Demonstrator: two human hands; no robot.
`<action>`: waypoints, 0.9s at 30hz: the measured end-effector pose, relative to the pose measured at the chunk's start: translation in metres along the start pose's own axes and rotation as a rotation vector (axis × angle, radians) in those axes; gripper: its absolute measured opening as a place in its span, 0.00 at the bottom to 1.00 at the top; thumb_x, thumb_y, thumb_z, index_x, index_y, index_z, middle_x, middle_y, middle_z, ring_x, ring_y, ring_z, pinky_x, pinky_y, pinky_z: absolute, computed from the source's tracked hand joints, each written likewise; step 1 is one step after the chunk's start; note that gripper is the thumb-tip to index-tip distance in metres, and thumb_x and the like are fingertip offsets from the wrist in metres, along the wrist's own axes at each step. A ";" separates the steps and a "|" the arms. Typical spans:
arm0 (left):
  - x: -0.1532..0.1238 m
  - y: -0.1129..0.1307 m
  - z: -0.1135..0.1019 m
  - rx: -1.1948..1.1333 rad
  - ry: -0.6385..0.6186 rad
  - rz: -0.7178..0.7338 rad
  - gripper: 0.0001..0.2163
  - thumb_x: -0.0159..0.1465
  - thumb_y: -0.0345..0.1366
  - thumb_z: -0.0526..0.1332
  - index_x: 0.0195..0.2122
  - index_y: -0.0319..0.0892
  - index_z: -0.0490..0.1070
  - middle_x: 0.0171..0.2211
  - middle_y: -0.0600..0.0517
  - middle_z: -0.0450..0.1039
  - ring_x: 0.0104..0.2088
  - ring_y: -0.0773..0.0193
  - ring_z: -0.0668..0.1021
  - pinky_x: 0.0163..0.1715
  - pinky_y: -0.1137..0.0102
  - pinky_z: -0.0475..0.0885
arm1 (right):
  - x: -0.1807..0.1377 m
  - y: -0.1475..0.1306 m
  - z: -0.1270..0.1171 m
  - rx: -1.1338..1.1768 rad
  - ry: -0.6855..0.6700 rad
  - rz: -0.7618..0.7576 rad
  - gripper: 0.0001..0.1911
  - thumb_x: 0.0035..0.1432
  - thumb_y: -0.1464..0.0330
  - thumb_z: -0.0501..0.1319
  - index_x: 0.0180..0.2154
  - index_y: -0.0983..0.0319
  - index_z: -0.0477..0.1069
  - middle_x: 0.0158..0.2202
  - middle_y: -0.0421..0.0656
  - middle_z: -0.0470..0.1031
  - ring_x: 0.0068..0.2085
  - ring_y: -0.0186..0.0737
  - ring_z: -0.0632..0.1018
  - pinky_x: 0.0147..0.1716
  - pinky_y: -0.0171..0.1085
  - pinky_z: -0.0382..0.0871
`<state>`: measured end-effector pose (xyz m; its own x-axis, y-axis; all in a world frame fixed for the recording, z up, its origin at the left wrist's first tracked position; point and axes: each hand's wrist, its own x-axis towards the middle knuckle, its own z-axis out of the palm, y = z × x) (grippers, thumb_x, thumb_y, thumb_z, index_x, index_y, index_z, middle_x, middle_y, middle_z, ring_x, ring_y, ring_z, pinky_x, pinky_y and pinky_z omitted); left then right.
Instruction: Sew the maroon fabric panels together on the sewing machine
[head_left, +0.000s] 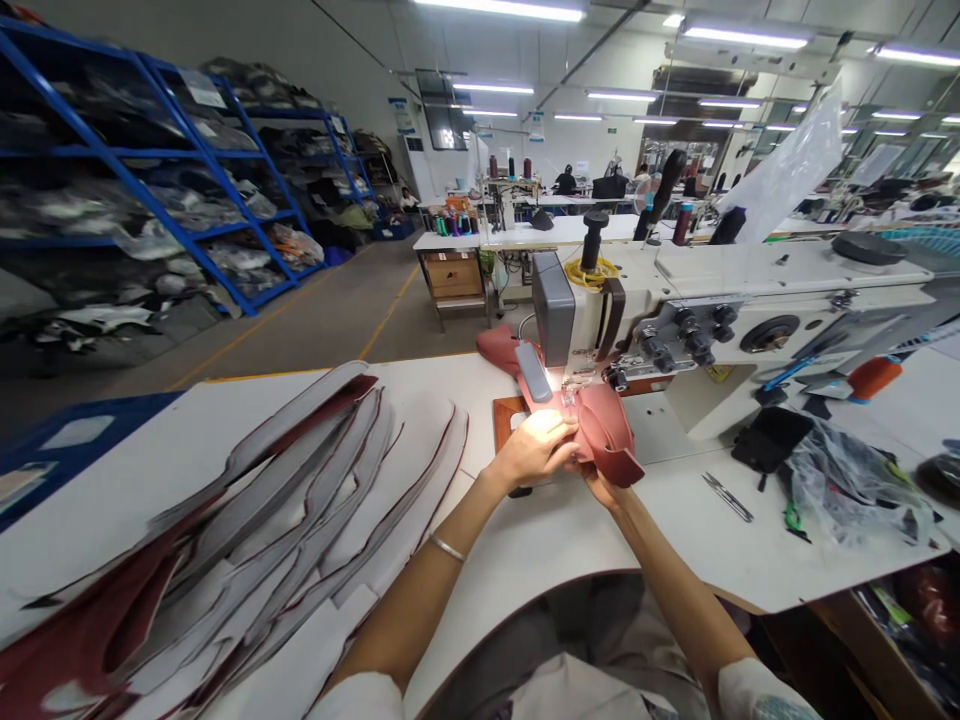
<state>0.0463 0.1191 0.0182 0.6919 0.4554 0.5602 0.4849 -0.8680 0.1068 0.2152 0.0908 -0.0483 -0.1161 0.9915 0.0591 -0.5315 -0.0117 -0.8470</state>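
Note:
A reddish-pink fabric piece (600, 415) lies folded under the needle area of a white sewing machine (705, 290), with one end reaching out behind the machine head. My left hand (536, 447) presses on the piece just in front of the needle, its fingers together on the material under a bright lamp. Below the folded part, my right hand (602, 488) grips the near edge; the material covers most of its fingers. Grey and dark red cut strips (300, 510) are spread in a layered pile left of my left arm.
Thread snips (727, 497) lie on the white table (487, 580) right of my right arm. Beyond them are a black pouch (772, 445) and a clear plastic bag (847, 490). An orange thread cone (875, 378) rests beside the machine. Blue shelves (150, 180) stand far left.

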 end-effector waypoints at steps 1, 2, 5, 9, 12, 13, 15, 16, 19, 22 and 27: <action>0.000 -0.001 0.001 0.002 -0.001 0.001 0.17 0.74 0.43 0.50 0.52 0.41 0.73 0.52 0.45 0.77 0.52 0.56 0.77 0.53 0.60 0.74 | 0.001 0.002 0.000 0.012 0.004 0.004 0.20 0.51 0.55 0.71 0.43 0.59 0.75 0.40 0.44 0.78 0.36 0.41 0.77 0.34 0.40 0.77; 0.000 -0.002 0.001 0.004 0.001 0.002 0.17 0.74 0.43 0.50 0.52 0.41 0.73 0.52 0.44 0.77 0.52 0.56 0.77 0.53 0.60 0.74 | 0.001 0.003 -0.001 0.028 0.014 0.010 0.21 0.46 0.57 0.73 0.41 0.57 0.76 0.38 0.42 0.79 0.35 0.41 0.77 0.32 0.40 0.77; 0.000 -0.005 0.003 0.018 -0.006 0.007 0.17 0.74 0.43 0.50 0.53 0.41 0.73 0.53 0.45 0.77 0.53 0.56 0.77 0.55 0.60 0.73 | 0.001 0.002 0.000 0.079 0.063 0.030 0.21 0.39 0.63 0.76 0.38 0.57 0.78 0.36 0.42 0.79 0.34 0.42 0.78 0.31 0.39 0.78; 0.001 -0.010 0.005 0.045 -0.023 0.008 0.18 0.74 0.43 0.49 0.52 0.41 0.74 0.53 0.45 0.77 0.53 0.56 0.76 0.56 0.59 0.72 | 0.001 -0.007 -0.001 0.069 0.030 0.050 0.20 0.43 0.63 0.76 0.40 0.61 0.78 0.37 0.44 0.80 0.39 0.43 0.80 0.36 0.39 0.80; 0.002 -0.014 0.007 0.055 -0.013 0.015 0.19 0.75 0.43 0.47 0.52 0.41 0.75 0.53 0.45 0.76 0.53 0.56 0.76 0.55 0.59 0.72 | 0.006 -0.013 0.000 0.023 0.032 0.019 0.21 0.47 0.57 0.74 0.40 0.62 0.78 0.34 0.45 0.80 0.36 0.43 0.81 0.34 0.39 0.80; 0.002 -0.015 0.007 0.058 -0.009 0.011 0.19 0.75 0.44 0.47 0.52 0.42 0.75 0.53 0.45 0.76 0.52 0.56 0.76 0.54 0.59 0.73 | 0.009 -0.014 0.000 -0.009 0.079 -0.003 0.21 0.48 0.55 0.73 0.39 0.63 0.78 0.32 0.45 0.79 0.33 0.42 0.81 0.33 0.39 0.80; 0.002 -0.018 0.008 0.065 0.002 -0.013 0.19 0.74 0.44 0.48 0.52 0.42 0.75 0.50 0.45 0.77 0.49 0.56 0.77 0.51 0.60 0.74 | 0.016 -0.015 0.000 -0.105 0.209 -0.049 0.22 0.47 0.52 0.72 0.34 0.64 0.78 0.27 0.45 0.78 0.28 0.41 0.79 0.30 0.40 0.79; 0.002 -0.019 0.008 0.068 0.011 -0.027 0.18 0.74 0.44 0.49 0.52 0.42 0.76 0.49 0.45 0.77 0.48 0.57 0.77 0.49 0.61 0.75 | 0.020 -0.015 -0.001 -0.163 0.270 -0.068 0.21 0.46 0.52 0.72 0.30 0.64 0.77 0.24 0.45 0.77 0.25 0.41 0.79 0.28 0.40 0.79; 0.000 -0.023 0.008 0.062 0.033 -0.030 0.18 0.73 0.44 0.51 0.53 0.44 0.76 0.47 0.45 0.76 0.46 0.57 0.78 0.46 0.62 0.76 | 0.030 -0.013 -0.004 -0.310 0.347 -0.084 0.21 0.47 0.51 0.69 0.25 0.64 0.74 0.21 0.45 0.76 0.22 0.41 0.77 0.25 0.39 0.77; -0.001 -0.026 0.007 0.032 0.040 -0.023 0.17 0.73 0.43 0.51 0.53 0.45 0.75 0.49 0.44 0.75 0.48 0.57 0.78 0.48 0.62 0.77 | 0.038 -0.013 -0.008 -0.386 0.344 -0.099 0.21 0.49 0.52 0.67 0.23 0.64 0.74 0.20 0.44 0.75 0.20 0.38 0.76 0.23 0.36 0.75; 0.001 -0.032 0.007 -0.041 0.055 -0.090 0.15 0.72 0.43 0.53 0.49 0.43 0.75 0.48 0.44 0.76 0.51 0.56 0.78 0.53 0.60 0.76 | 0.047 -0.031 -0.006 -0.514 0.324 -0.162 0.18 0.51 0.54 0.65 0.24 0.63 0.71 0.19 0.42 0.72 0.17 0.35 0.71 0.18 0.35 0.69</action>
<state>0.0349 0.1485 0.0098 0.6156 0.5218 0.5906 0.5210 -0.8317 0.1918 0.2311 0.1389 -0.0224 0.2350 0.9654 0.1132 -0.0401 0.1259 -0.9912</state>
